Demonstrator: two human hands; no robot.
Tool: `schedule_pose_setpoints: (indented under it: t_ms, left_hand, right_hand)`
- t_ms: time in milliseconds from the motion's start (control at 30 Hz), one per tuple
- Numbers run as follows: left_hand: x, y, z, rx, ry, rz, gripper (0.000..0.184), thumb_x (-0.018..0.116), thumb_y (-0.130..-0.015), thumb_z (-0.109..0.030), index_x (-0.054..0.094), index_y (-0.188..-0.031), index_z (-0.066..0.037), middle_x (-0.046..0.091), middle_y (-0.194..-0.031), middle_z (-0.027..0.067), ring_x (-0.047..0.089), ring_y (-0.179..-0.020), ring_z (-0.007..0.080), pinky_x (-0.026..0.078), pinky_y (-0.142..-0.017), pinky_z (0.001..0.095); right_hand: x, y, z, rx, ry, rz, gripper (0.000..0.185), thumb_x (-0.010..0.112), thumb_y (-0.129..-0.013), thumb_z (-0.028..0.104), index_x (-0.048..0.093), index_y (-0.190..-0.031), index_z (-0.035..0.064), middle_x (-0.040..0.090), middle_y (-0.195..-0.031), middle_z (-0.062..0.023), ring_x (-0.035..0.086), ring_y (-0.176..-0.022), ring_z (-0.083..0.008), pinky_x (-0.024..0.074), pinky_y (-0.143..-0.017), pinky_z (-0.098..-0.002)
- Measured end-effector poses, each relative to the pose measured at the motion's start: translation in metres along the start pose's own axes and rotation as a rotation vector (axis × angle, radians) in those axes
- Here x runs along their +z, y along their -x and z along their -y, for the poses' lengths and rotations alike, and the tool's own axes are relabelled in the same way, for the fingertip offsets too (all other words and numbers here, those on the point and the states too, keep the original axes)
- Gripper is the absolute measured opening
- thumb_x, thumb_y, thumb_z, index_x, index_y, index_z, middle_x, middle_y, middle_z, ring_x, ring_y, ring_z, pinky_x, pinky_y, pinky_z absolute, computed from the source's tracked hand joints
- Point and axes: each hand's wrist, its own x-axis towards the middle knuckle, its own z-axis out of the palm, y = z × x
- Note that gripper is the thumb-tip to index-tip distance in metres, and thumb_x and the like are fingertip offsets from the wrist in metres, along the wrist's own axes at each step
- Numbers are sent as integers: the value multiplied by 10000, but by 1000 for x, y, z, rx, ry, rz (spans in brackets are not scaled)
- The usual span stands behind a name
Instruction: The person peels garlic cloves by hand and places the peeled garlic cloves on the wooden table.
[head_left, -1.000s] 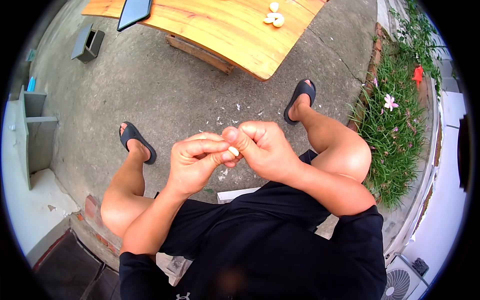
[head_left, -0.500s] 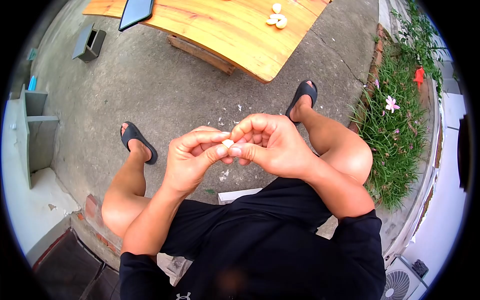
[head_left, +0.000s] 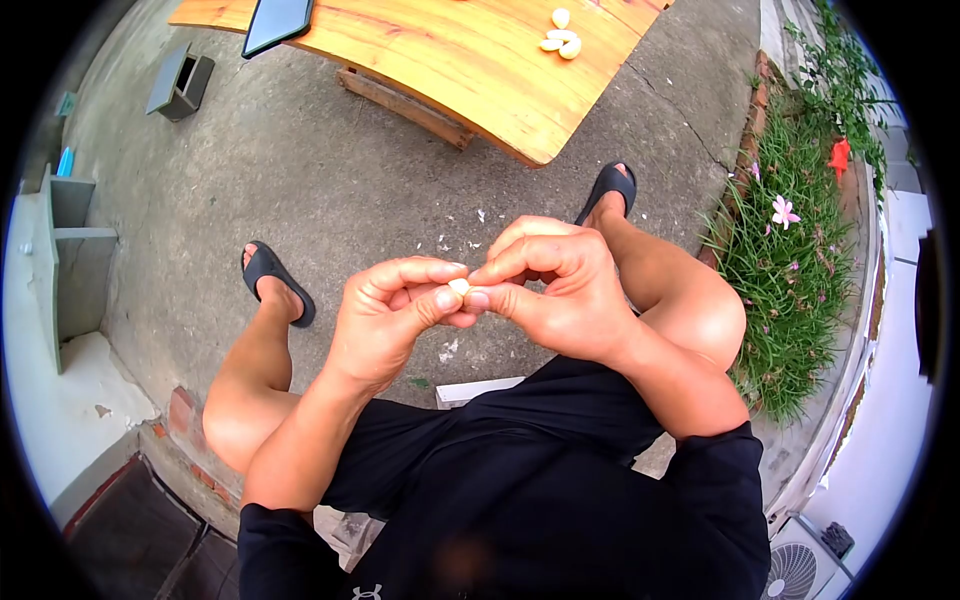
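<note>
A small pale clove (head_left: 460, 286), which looks like garlic, is pinched between the fingertips of both hands above the concrete ground. My left hand (head_left: 385, 315) holds it between thumb and forefinger from the left. From the right, the thumb and forefinger of my right hand (head_left: 560, 290) close on its other end, and the fingertips of the two hands nearly touch. Several pale cloves (head_left: 562, 42) lie near the right end of the wooden table (head_left: 460, 70). Small white flakes are scattered on the ground beyond my hands.
A dark-framed tablet (head_left: 277, 25) lies at the table's left edge. A grey box (head_left: 180, 85) stands on the concrete at the left. Grass with pink flowers (head_left: 785, 212) grows at the right, above a fan unit (head_left: 795, 570). My sandalled feet flank the ground ahead.
My right hand has turned from a closer grip, its forefinger and thumb now pinching the clove's right side. My left hand keeps its pinch and has barely moved.
</note>
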Motion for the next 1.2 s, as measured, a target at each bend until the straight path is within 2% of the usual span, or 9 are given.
schedule_pose_setpoints:
  t_ms: [167,367,467,567,667,833,1033,1133,1200]
  left_hand:
    - [-1,2,-2,-73,0,-10,273,657,-977,-49,668,-1243,14,731,-1062,178,737,-941,237,630,-823,335]
    - [0,2,-8,-211,110,1,315,644,-997,-93,637,-1292,15,721,-1095,161,735,-941,224,621,-822,325]
    - [0,3,-7,-227,172,45,334,640,-998,-87,620,-1316,16,719,-1085,147,733,-953,227,619,-830,326]
    - [-1,2,-6,-214,198,32,302,652,-985,-61,638,-1276,17,720,-1068,138,735,-947,226,623,-821,327]
    - [-3,2,-3,-127,82,-62,253,671,-962,-19,655,-1210,25,722,-1057,141,737,-936,224,628,-811,324]
    - [-1,1,0,20,-127,-129,165,677,-943,23,680,-1108,11,733,-1014,149,745,-908,229,640,-789,325]
    - [3,4,1,74,-202,-122,123,692,-925,48,698,-1048,37,740,-989,158,745,-881,218,638,-769,317]
    - [2,4,0,13,-119,-112,117,696,-927,36,702,-1044,41,741,-979,160,745,-867,214,639,-758,315]
    - [2,4,-1,-36,-52,-101,122,690,-934,25,700,-1056,34,739,-985,160,746,-869,217,640,-751,318]
  right_hand:
    - [1,0,3,101,-62,8,50,792,-848,23,751,-875,18,665,-832,-39,605,-688,-62,465,-578,-217]
    - [0,-2,0,63,-28,-19,50,760,-881,29,738,-925,22,652,-831,-38,606,-692,-62,475,-591,-222]
    - [-5,-2,3,148,-35,-7,80,745,-917,51,711,-962,-7,660,-917,-62,617,-768,-88,508,-676,-221]
    - [-13,-3,3,204,3,22,92,736,-923,53,709,-994,0,654,-957,-60,604,-777,-83,501,-679,-216]
    - [-18,-5,-1,75,170,14,105,781,-861,50,743,-955,25,660,-881,-48,645,-741,-97,527,-645,-244]
    - [-4,-5,-2,44,62,-50,200,835,-801,65,750,-977,22,689,-1003,-75,682,-804,-126,565,-696,-260]
    - [3,3,-10,188,-26,74,123,756,-898,74,740,-996,2,711,-779,-61,665,-678,-107,523,-592,-248]
    - [3,1,-7,471,-250,78,121,709,-934,60,735,-1038,5,728,-826,-64,667,-691,-102,525,-590,-247]
    - [-1,-1,-10,558,-303,152,174,668,-970,66,704,-1127,1,730,-957,-95,679,-807,-118,547,-650,-263]
